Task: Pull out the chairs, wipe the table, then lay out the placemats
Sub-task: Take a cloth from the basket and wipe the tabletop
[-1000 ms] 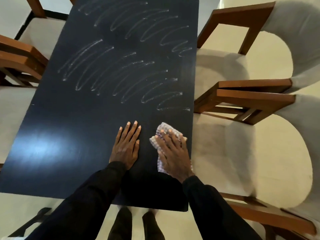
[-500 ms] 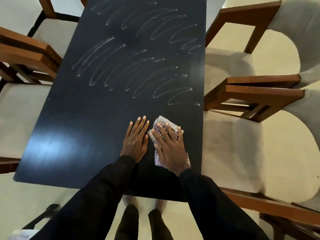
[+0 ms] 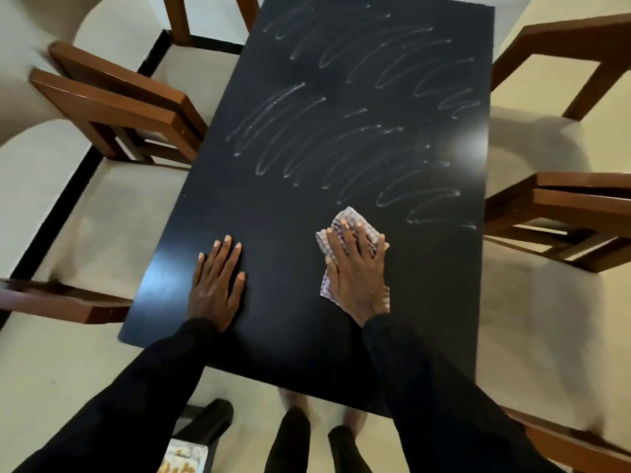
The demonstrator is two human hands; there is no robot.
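A dark rectangular table (image 3: 341, 80) fills the middle of the view, with pale looping wipe streaks over its far half. My right hand (image 3: 358, 271) lies flat with spread fingers on a checked cloth (image 3: 351, 221), pressing it onto the near right part of the tabletop. My left hand (image 3: 216, 278) rests flat on the bare tabletop near the front left edge, fingers straight, holding nothing. No placemats are in sight.
Cream-cushioned chairs with brown wooden arms stand pulled back on both sides: two on the left (image 3: 112, 107) and two on the right (image 3: 573, 206). A black stool leg and a patterned item (image 3: 184, 455) sit on the floor by my feet.
My right hand has slid the cloth leftward, away from the table's right edge. My left hand has shifted toward the left edge, so the hands are now well apart. The camera swung left.
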